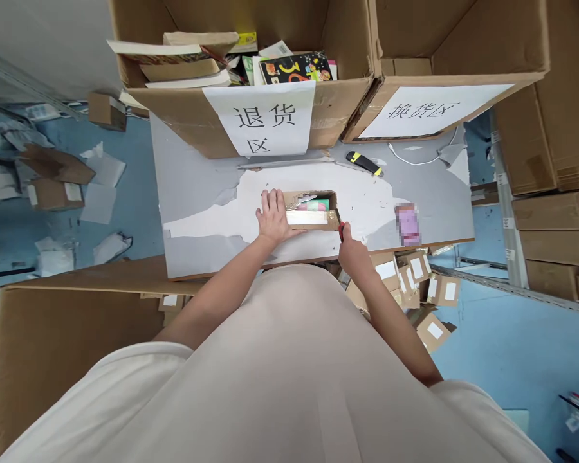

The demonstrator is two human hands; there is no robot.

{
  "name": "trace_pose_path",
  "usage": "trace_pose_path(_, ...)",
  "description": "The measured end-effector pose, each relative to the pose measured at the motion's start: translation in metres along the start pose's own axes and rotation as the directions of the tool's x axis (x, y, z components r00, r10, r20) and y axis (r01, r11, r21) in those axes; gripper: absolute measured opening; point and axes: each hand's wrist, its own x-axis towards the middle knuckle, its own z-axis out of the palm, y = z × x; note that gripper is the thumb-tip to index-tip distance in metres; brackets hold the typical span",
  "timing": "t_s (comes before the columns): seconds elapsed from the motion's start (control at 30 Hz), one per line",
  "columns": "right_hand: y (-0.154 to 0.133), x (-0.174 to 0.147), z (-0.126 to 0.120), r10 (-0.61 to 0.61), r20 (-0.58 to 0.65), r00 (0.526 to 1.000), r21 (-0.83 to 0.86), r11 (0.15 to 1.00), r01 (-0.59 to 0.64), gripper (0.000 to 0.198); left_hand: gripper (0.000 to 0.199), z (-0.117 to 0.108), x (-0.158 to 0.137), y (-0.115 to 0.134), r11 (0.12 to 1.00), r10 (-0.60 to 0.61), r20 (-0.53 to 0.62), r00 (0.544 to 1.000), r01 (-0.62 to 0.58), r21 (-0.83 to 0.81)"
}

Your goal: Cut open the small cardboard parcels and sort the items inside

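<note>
a person's light shirt (294,347) filled the nearest part of the scene. at near left stood a large carton (53,360), and at near right a heap of small boxes (408,280), many with white labels, lay below the edge of a grey table (207,257).

on the table, close to its near edge and about midway along it, sat a small open box (332,222). the left hand (274,217) was spread wide against the left end of this box, its fingers straight and pointing to the far side, its thumb stretched along the near side. the right hand (356,252) was closed around a red tool (341,231), whose front end was at the box's right end. inside the box there seemed to be something pink and green (314,205), too small to make out well.

a pale sheet (367,190) lay spread under the box. to the right, near the table's edge, was a blurred pink thing (408,225), well apart from the right hand. farther back, a black and yellow cutter (364,163) lay on the table, with a thin white cable (415,163) to its right.

at the far side, two big cartons (168,122) stood side by side, each with a white paper sign (270,116) on its front; the left one held books (296,67).
</note>
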Motion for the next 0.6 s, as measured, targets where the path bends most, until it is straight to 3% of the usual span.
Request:
trace_pose_path(0.27,0.017,-0.030,0.011,0.021,0.069,0.997,0.050,0.998,-0.024,0.064,0.114,-0.001,0.002,0.000,1.000,-0.004,0.017,1.000,0.004,0.016)
trace_pose_path(0.6,0.052,-0.036,-0.009,-0.083,0.104,0.991,0.157,0.985,0.066,0.061,0.129,-0.003,0.003,0.000,1.000,-0.010,0.024,1.000,0.010,0.016)
